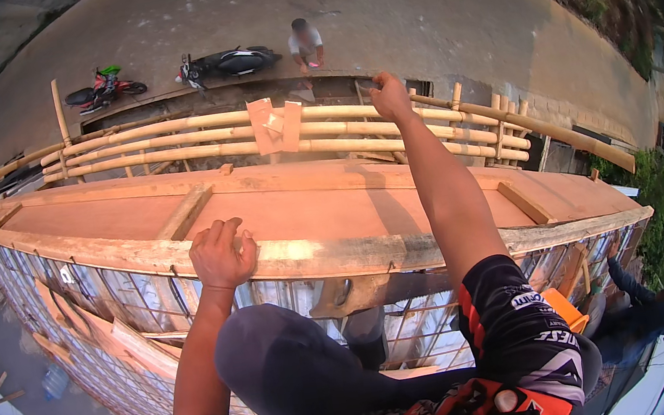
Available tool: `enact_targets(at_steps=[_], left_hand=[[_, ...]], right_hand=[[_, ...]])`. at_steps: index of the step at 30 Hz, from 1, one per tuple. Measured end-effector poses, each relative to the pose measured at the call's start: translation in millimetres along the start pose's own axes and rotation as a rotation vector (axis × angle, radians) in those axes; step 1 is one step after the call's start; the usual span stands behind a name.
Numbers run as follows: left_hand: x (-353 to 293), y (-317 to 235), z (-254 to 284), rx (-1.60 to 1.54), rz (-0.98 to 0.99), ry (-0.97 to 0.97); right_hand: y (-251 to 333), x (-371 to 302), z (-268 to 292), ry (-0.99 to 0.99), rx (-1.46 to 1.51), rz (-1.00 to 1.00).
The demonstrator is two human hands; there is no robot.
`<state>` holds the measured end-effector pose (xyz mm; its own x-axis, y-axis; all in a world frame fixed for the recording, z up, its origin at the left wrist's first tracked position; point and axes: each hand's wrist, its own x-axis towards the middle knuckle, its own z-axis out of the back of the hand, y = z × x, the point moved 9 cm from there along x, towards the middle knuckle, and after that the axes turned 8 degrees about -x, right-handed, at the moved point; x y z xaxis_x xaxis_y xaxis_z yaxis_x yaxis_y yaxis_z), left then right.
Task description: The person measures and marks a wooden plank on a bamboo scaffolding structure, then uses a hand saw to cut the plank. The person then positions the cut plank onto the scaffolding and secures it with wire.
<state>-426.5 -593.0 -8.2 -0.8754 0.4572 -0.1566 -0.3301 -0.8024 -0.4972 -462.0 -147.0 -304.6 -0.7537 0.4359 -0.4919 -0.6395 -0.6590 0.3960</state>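
My left hand (224, 252) is on the near wooden beam (322, 256) of a long formwork panel, its fingers curled over the beam. Stretched far forward, my right hand (391, 99) is above the bamboo rails (338, 128). Its fingers are bent together; whatever may be in them is too small to make out. Beyond the beam lies a reddish plywood face (289, 207) with short wooden crosspieces (187, 212). Just below the beam, between my arms, is a handsaw (348, 294) with a wooden handle.
A steel bar grid (114, 348) spreads beneath me, with loose boards (144, 348) at left. Far below, a person (305, 44) is on the pavement near a black motorbike (235, 62) and a red one (107, 89). Another person (643, 308) is at right, near an orange container (565, 310).
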Motion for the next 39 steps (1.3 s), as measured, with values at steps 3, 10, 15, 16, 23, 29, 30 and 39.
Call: enact_targets(at_steps=[3, 10, 15, 16, 23, 29, 30, 39], left_hand=[[-5, 4, 2, 0.006, 0.031, 0.008], [-7, 7, -4, 0.029, 0.044, 0.020], [-1, 7, -14, -0.007, 0.037, 0.026], [-10, 8, -13, 0.004, 0.049, 0.056], [-12, 11, -10, 0.017, 0.115, 0.019], [-7, 10, -14, 0.023, 0.071, 0.015], [-6, 13, -13, 0.030, 0.068, 0.012], [-8, 14, -10, 0.025, 0.102, 0.006]], right_hand=[[-23, -26, 16, 0.015, 0.012, -0.056], [-69, -101, 76, 0.114, 0.035, -0.030], [8, -208, 170, 0.350, -0.062, 0.186], [20, -233, 189, 0.386, -0.102, 0.257], [-34, -416, 192, 0.858, -0.499, 0.415], [-125, -454, 144, 0.490, -0.536, 0.271], [-127, -452, 142, 0.455, -0.531, 0.287], [-128, -471, 154, 0.759, -0.205, 0.333]])
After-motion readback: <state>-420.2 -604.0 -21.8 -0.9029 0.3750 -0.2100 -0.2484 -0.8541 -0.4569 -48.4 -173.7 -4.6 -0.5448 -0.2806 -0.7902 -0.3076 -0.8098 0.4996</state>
